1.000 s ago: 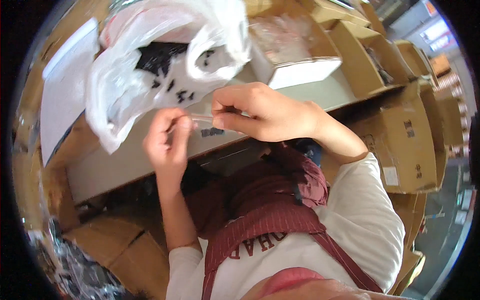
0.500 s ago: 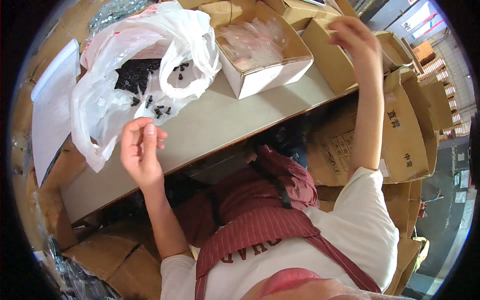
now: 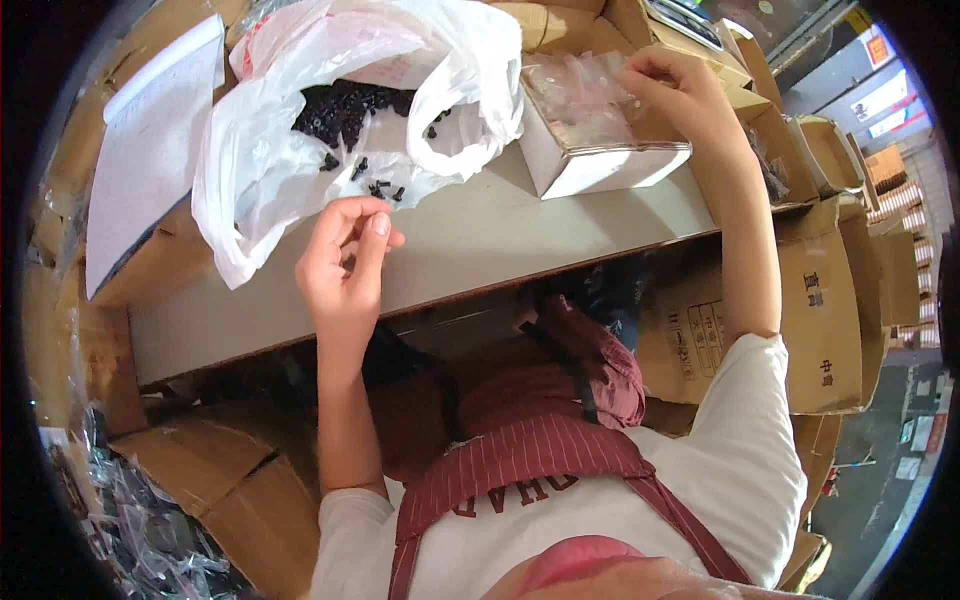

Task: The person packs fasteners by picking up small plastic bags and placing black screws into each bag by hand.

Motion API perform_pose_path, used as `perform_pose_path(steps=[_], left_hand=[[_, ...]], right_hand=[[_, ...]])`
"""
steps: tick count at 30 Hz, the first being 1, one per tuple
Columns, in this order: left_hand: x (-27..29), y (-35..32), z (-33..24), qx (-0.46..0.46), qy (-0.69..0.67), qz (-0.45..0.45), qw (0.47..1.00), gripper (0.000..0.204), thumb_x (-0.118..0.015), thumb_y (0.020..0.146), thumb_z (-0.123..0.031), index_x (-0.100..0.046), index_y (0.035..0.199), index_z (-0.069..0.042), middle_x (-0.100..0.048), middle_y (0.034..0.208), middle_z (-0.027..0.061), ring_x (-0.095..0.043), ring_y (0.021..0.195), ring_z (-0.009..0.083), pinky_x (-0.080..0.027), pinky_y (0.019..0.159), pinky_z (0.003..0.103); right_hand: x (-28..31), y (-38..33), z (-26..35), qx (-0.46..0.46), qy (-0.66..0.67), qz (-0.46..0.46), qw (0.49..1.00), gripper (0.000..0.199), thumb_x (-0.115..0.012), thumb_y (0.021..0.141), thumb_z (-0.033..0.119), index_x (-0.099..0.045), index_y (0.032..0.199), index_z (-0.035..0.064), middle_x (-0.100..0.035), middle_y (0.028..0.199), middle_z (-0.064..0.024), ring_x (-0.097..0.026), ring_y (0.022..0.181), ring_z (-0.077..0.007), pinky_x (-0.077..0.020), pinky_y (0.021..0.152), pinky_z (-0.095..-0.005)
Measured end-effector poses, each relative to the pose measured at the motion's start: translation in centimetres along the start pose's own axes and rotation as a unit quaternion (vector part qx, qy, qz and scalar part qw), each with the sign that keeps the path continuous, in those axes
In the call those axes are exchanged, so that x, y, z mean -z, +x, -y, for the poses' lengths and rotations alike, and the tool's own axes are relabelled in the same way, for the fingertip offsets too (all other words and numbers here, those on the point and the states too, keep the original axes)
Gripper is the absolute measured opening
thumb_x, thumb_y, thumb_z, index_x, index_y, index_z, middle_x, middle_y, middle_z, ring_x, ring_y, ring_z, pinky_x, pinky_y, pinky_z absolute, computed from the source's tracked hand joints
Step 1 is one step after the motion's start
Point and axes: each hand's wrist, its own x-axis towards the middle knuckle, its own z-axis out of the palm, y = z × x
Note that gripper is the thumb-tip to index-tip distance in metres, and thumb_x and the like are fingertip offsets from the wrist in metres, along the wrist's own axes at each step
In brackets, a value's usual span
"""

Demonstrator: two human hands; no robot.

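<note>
Beside right fingers (image 3: 655,64), clear bags (image 3: 578,92)

Over the worktop's (image 3: 490,235) near edge, the left hand (image 3: 345,260) curls, thumb to forefinger, just beside the white plastic bag (image 3: 240,185) with black screws (image 3: 345,112); toward the right end, the right hand (image 3: 685,95) reaches clear packets (image 3: 580,92) in a white-sided carton (image 3: 610,170)

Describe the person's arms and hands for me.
The left hand and right hand are ungloved, with no rings or watch visible. Short, loose white sleeves leave the forearms uncovered; no markings show on the sleeves.
</note>
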Motion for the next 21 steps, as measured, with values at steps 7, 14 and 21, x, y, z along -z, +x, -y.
perform_pose_path(steps=[7, 14, 21], left_hand=[[1.3, 0.5, 0.6, 0.007, -0.072, 0.043, 0.996, 0.028, -0.074, 0.094, -0.006, -0.064, 0.12, -0.001, -0.066, 0.109, 0.0062, -0.064, 0.101, 0.0137, -0.05, 0.084, 0.026], [1.3, 0.4, -0.6, 0.004, -0.179, 0.159, 0.971, 0.064, -0.086, 0.083, -0.008, -0.054, 0.138, 0.001, -0.067, 0.114, 0.0091, -0.063, 0.106, 0.0167, -0.053, 0.082, 0.029], [1.7, 0.7, 0.0, 0.042, -0.261, 0.086, 0.961, 0.037, -0.077, 0.091, -0.008, -0.063, 0.124, 0.004, -0.071, 0.105, 0.0089, -0.066, 0.095, 0.0153, -0.054, 0.068, 0.029]], right_hand=[[-3.6, -3.5, 8.5, 0.034, 0.322, 0.072, 0.943, 0.013, -0.066, 0.1, 0.011, -0.069, 0.103, -0.001, -0.071, 0.099, -0.0012, -0.062, 0.088, -0.0073, -0.0504, 0.08, -0.0243], [-10.5, -4.4, 12.7, 0.189, 0.288, 0.11, 0.932, 0.009, -0.068, 0.094, -0.003, -0.068, 0.103, -0.0029, -0.072, 0.101, -0.0072, -0.068, 0.09, -0.0109, -0.0548, 0.082, -0.0258], [-13.6, -3.3, 12.7, 0.128, 0.443, 0.161, 0.872, 0.008, -0.065, 0.098, -0.003, -0.067, 0.105, -0.0035, -0.069, 0.103, -0.0061, -0.066, 0.098, -0.0109, -0.054, 0.089, -0.0265]])
